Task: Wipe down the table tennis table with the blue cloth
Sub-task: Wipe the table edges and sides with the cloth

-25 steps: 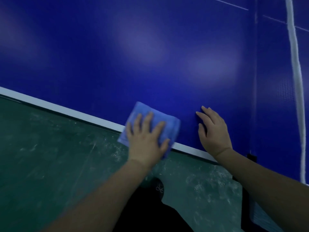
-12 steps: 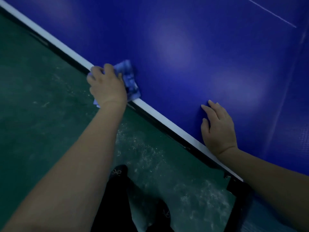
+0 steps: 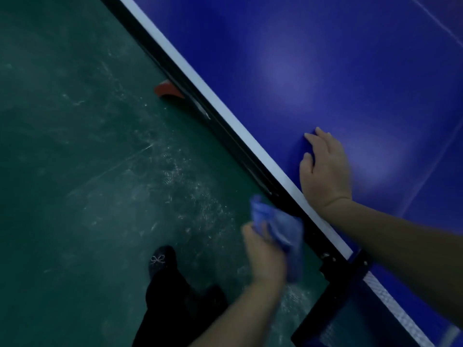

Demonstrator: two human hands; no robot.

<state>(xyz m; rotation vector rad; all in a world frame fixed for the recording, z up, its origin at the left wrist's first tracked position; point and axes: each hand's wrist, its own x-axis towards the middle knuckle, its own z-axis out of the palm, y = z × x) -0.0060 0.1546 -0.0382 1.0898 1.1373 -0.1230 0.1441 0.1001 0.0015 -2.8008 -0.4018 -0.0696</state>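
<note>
The blue table tennis table (image 3: pixel 313 66) fills the upper right, its white edge line running diagonally from the top centre down to the lower right. My right hand (image 3: pixel 325 169) rests flat on the table just inside that edge, fingers straight. My left hand (image 3: pixel 265 256) grips the bunched blue cloth (image 3: pixel 280 229) in the air over the floor, off the table and just left of its black side rail. The hand and cloth are blurred.
The green scuffed floor (image 3: pixel 87 171) covers the left. A red piece (image 3: pixel 167 91) shows under the table edge. The black net clamp (image 3: pixel 335 266) and the net (image 3: pixel 390 304) sit at the lower right. My dark shoe (image 3: pixel 160 261) and trouser leg stand below the left hand.
My left hand has pulled the cloth off the table's edge and back toward me, now holding it over the floor. The right hand stays planted on the table. The view has swung left.
</note>
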